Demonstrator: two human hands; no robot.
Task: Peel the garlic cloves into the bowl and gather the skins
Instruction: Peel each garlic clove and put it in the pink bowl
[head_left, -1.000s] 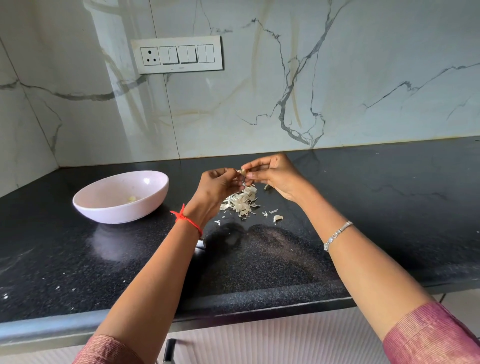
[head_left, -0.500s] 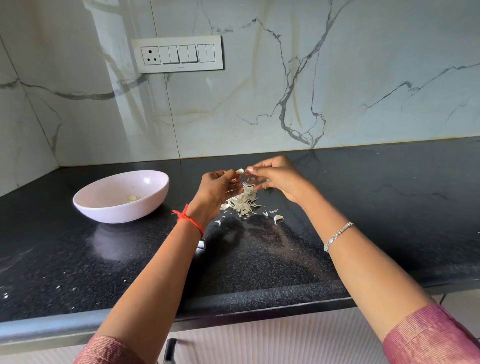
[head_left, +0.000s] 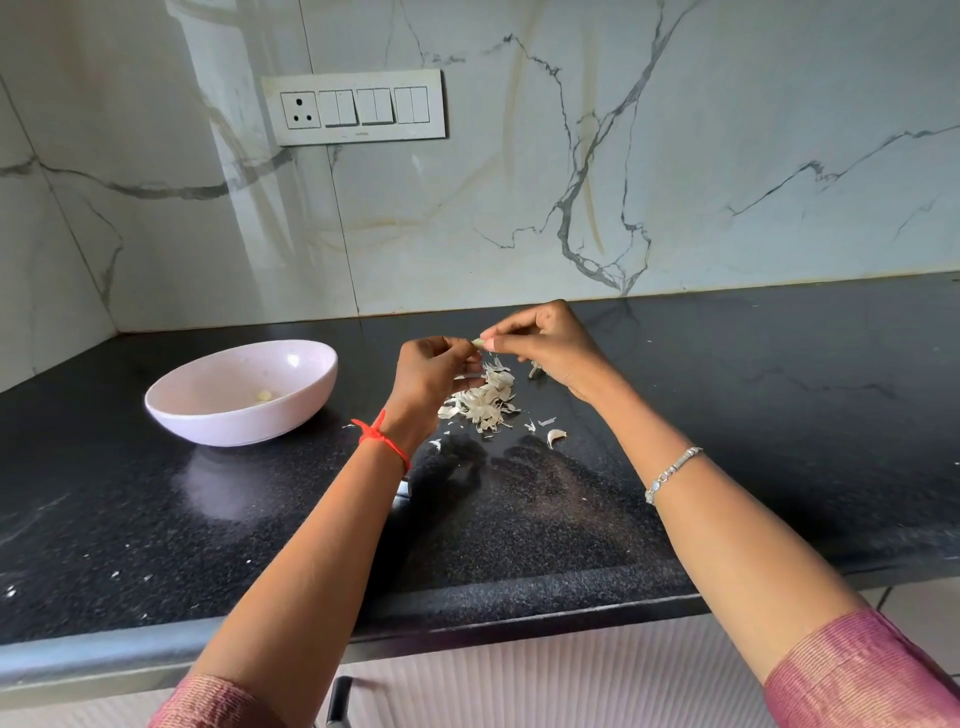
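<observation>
Pinching the garlic clove (head_left: 477, 342) between their fingertips, left hand (head_left: 434, 371) and right hand (head_left: 548, 348) clamp its ends; it is probably light and slippery.

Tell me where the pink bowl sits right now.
In the head view the pink bowl stands on the black counter at the left, left of the left hand and the pile of garlic skins, below the wall switch plate.
</observation>
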